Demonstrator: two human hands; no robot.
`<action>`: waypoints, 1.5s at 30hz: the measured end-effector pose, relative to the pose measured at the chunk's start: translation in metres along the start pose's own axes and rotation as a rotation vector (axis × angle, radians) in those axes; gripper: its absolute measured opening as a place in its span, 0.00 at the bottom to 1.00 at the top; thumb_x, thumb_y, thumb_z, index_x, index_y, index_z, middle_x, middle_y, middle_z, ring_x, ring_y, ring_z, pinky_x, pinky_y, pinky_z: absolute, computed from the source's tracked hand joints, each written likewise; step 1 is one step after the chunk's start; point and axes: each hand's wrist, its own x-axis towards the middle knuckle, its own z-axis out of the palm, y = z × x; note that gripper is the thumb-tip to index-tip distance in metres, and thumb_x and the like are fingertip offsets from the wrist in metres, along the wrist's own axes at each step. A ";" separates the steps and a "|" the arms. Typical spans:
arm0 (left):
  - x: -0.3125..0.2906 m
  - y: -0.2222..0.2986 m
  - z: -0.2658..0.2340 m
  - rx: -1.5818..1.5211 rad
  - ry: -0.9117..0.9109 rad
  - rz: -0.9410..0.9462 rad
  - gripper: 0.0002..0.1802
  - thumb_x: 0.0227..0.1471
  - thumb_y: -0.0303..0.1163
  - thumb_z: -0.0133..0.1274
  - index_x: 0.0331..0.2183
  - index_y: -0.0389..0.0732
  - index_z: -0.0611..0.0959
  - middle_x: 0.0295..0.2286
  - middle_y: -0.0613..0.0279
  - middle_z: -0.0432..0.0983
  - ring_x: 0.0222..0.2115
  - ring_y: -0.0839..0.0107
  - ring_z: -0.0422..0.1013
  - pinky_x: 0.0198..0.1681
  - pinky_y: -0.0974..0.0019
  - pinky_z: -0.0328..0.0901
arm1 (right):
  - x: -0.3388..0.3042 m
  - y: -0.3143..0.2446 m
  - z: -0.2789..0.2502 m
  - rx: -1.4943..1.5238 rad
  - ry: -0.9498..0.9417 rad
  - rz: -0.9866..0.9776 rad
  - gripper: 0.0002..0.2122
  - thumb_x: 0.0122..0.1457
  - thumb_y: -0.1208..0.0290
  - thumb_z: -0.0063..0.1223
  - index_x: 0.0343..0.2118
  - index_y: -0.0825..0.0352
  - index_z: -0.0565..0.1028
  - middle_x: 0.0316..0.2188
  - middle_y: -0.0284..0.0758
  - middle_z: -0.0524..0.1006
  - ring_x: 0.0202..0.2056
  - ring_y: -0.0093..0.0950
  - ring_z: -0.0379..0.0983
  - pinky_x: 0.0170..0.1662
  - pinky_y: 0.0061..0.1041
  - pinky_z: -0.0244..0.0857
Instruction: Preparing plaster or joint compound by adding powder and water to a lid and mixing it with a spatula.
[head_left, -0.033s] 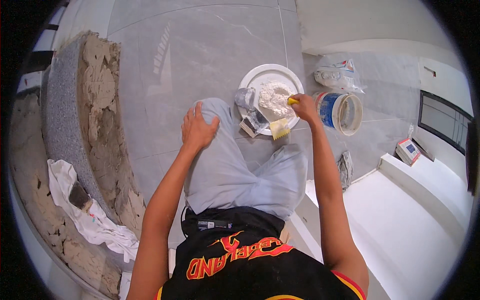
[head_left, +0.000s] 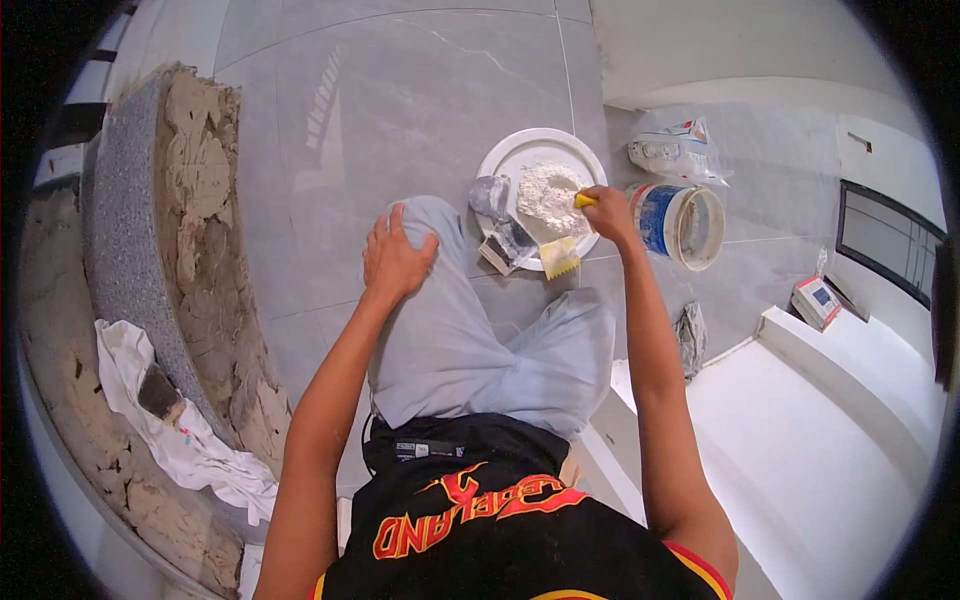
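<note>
Right hand (head_left: 607,214): fingers curled closed around a yellow handle (head_left: 584,201), with no visible gap between fingers and grip; the working end cannot be made out against the powder. The handle is located over the right part of a round white tray (head_left: 497,160), beside a mound of white powder (head_left: 545,190) that lies on that tray. Left hand (head_left: 397,262): fingers extended and moderately spread, palm down, resting on the knee of the light grey trousers (head_left: 440,330); no object held. Also at the tray: 1 grey, powder-marked item (head_left: 489,197) at its left side, kind not determinable; 1 dark-bladed tool (head_left: 512,240) across the lower left rim; 1 pale yellow scraper (head_left: 560,256) with a notched edge, overlapping the lower rim. The tray sits on grey tile flooring (head_left: 400,100). Just right of the right hand is 1 blue and white bucket (head_left: 655,220), its mouth visible and its inner wall stained. Behind the bucket, near the wall, is 1 plastic bag (head_left: 675,150). Well apart at left, 1 white cloth (head_left: 215,460) lies crumpled, with 1 dark block (head_left: 160,392) on it.
</note>
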 end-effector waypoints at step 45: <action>0.128 0.100 0.070 0.443 0.083 0.693 0.45 0.25 0.35 0.64 0.50 0.45 0.64 0.47 0.54 0.61 0.49 0.58 0.57 0.49 0.44 0.51 | -0.002 -0.009 -0.004 0.307 -0.132 0.050 0.15 0.41 0.71 0.53 0.35 0.65 0.76 0.32 0.41 0.76 0.35 0.34 0.73 0.41 0.26 0.64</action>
